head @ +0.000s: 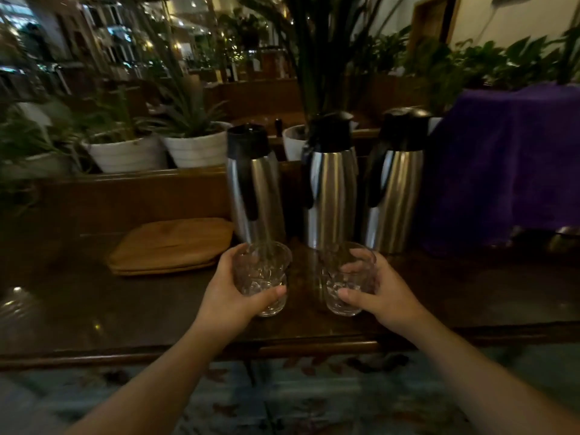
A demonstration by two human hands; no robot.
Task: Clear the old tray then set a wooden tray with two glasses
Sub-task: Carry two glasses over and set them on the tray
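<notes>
While I hold one glass in each hand, the step in hand is, by my judgement, carrying both to the wooden tray (171, 244), which lies on the dark table (125, 309) to the left, just beside the leftmost flask. My left hand (232, 296) is wrapped around the left glass (262, 277), thumb across its near face; my right hand (381, 293) clasps the right glass (346, 279) the same way. Both glasses sit near the front edge of the table; I cannot tell whether they rest on it or are lifted.

Procedure I would follow:
1. Keep both glasses upright and apart, so they do not knock together.
2. Move left, clear of the flasks.
3. Set them down inside the tray, well apart.

Count:
- glasses: two
- steel flasks (329, 183): three
- wooden trays: apparently two stacked, edges unclear
- white plant pots (194, 149): at least three
</notes>
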